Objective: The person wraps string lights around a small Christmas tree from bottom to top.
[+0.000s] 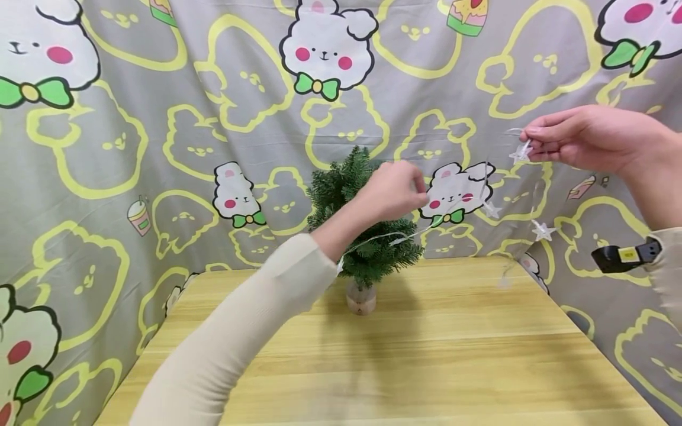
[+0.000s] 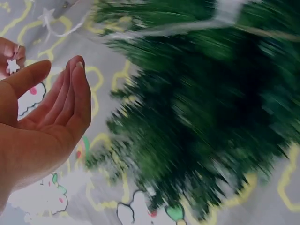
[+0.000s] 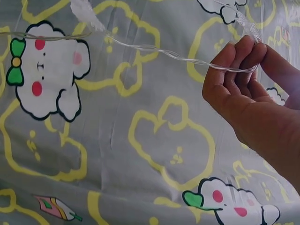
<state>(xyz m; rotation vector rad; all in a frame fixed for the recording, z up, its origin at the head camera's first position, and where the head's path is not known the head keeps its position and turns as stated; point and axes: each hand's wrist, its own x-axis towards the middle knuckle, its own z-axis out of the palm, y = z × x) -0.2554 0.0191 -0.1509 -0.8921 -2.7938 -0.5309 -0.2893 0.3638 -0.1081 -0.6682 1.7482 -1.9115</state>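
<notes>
A small green artificial Christmas tree (image 1: 337, 192) stands upright on a pale base (image 1: 361, 300) at the table's far side. Across its front runs a clear string of star lights (image 1: 367, 238), leading right toward my right hand (image 1: 591, 139). That hand pinches the wire (image 3: 159, 50) between thumb and fingers, with one star (image 1: 521, 152) at the fingertips and another star (image 1: 543, 231) dangling below. My left hand (image 1: 394, 189) is raised before the tree's upper right side. In the left wrist view its thumb and fingers are apart, relaxed, with nothing between them; the foliage (image 2: 187, 122) beside it is blurred.
The wooden table (image 1: 453, 355) extends toward me from the tree. Behind it hangs a grey curtain (image 1: 277, 154) printed with cartoon animals and yellow outlines. A black strap device (image 1: 620, 258) sits at my right sleeve.
</notes>
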